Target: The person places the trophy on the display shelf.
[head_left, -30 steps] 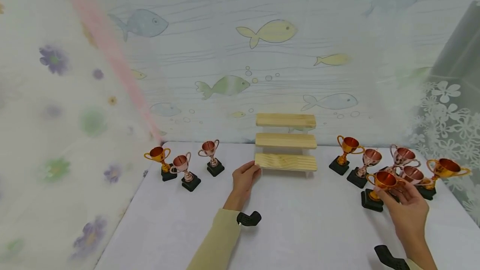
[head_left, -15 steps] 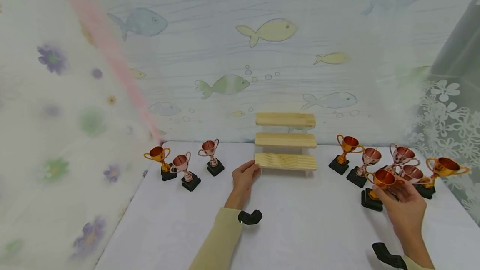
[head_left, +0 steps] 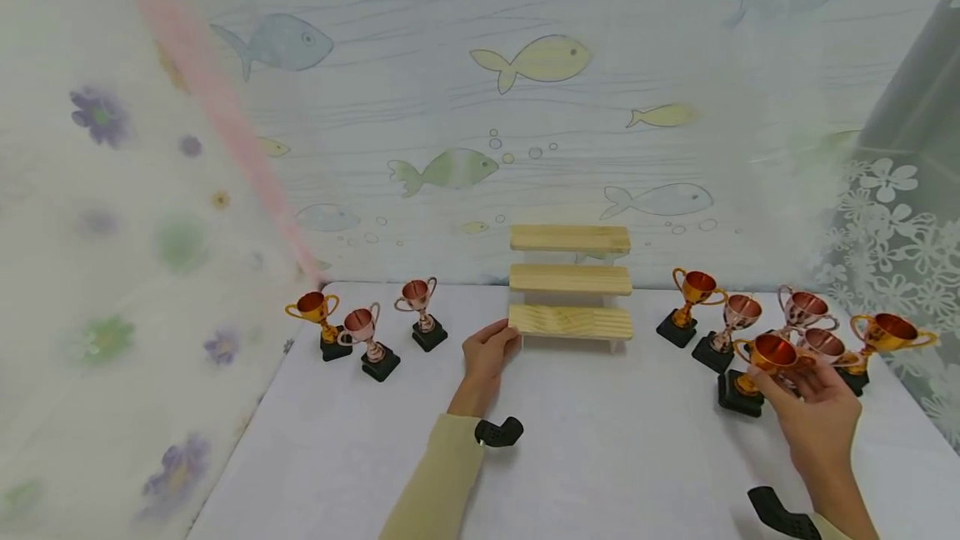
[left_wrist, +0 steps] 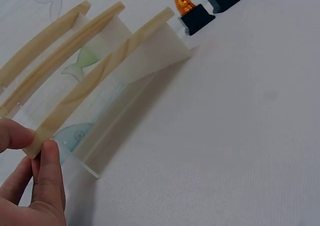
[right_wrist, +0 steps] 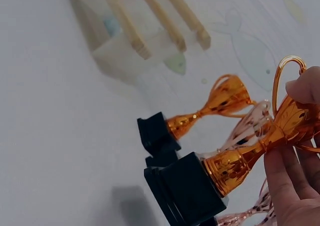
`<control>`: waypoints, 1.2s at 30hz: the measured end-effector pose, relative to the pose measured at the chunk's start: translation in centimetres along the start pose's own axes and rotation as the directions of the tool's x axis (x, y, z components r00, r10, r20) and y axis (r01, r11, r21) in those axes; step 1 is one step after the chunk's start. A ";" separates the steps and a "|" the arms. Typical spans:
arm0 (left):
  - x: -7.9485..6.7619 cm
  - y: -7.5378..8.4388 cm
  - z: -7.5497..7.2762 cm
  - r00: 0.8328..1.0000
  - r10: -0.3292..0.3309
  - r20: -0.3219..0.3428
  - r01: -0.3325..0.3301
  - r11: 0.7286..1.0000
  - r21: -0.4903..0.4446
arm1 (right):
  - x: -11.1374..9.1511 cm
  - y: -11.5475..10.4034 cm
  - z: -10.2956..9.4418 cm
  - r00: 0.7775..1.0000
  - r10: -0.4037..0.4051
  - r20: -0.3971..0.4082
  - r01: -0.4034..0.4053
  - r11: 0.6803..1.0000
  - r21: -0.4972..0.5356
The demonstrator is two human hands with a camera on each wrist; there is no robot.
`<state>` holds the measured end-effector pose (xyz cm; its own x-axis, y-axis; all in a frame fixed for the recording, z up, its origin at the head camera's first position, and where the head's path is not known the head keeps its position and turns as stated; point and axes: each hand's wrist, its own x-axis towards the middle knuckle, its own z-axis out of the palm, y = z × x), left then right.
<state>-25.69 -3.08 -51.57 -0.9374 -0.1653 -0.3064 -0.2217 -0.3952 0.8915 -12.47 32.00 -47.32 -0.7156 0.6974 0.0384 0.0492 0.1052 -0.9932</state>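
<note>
My left hand (head_left: pixel 486 361) pinches the left end of the lowest wooden shelf of a three-tier display stand (head_left: pixel 570 322). In the left wrist view, the thumb lies on top of the shelf (left_wrist: pixel 80 96) and the fingers (left_wrist: pixel 51 171) are underneath. On the right, my right hand (head_left: pixel 821 415) holds a small gold trophy cup (head_left: pixel 772 350) by its bowl and handle. Its black square base (right_wrist: pixel 187 191) is tilted, with a shadow lying apart from it in the right wrist view. The held trophy partly hides the bronze-coloured trophies behind it.
Beyond the right hand stand gold (head_left: pixel 699 287) and bronze-coloured trophies (head_left: pixel 741 312), close together, with another gold trophy (head_left: pixel 891 333) at far right. Left of the stand are a gold trophy (head_left: pixel 313 307) and two bronze-coloured trophies (head_left: pixel 362 325). A fish-patterned curtain (head_left: pixel 450 90) hangs behind the white table (head_left: pixel 600 457).
The gold trophy in my right hand has tilted and risen slightly, its base shifting a little left. My left hand keeps its hold on the stand; the other trophies stay where they were.
</note>
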 end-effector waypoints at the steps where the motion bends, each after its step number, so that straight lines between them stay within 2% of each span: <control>1: 0.0 0.1 0.0 1.000 -0.002 0.002 0.002 1.000 0.000 | -0.1 -0.1 0.0 1.000 -0.010 0.004 0.009 1.000 0.007; 6: 0.2 0.0 -0.2 1.000 -0.004 0.016 0.004 1.000 -0.008 | -0.7 -1.0 0.1 0.998 -0.041 0.049 0.041 0.999 0.012; 10: 0.3 -0.1 -0.2 1.000 -0.001 0.009 0.002 1.000 -0.009 | -1.4 -1.5 0.1 0.987 -0.095 0.128 0.096 0.995 -0.003; 15: 0.4 -0.3 -0.2 1.000 0.001 -0.008 -0.001 1.000 -0.011 | -2.0 -1.8 0.2 0.951 -0.197 0.237 0.208 0.978 -0.023; 19: 0.3 -0.3 -0.2 1.000 -0.003 -0.011 0.002 1.000 -0.003 | -2.4 -2.0 0.6 0.924 -0.246 0.292 0.249 0.968 0.029; 23: 0.3 -0.2 -0.1 1.000 -0.001 -0.009 0.001 1.000 -0.005 | -2.8 -2.4 1.4 0.900 -0.290 0.325 0.276 0.957 0.089; 30: 0.4 -0.3 -0.1 1.000 0.001 0.006 -0.001 1.000 -0.017 | -3.4 -3.5 3.6 0.865 -0.355 0.353 0.368 0.929 0.033; 36: 0.2 -0.3 -0.2 1.000 0.000 0.005 0.000 1.000 -0.007 | -3.4 -4.4 6.0 0.834 -0.382 0.398 0.412 0.911 0.012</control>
<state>-25.78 -3.19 -51.93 -0.9387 -0.1607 -0.3050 -0.2201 -0.4014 0.8890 -14.42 24.88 -43.73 -0.8929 0.2595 0.3679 -0.2581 0.3743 -0.8906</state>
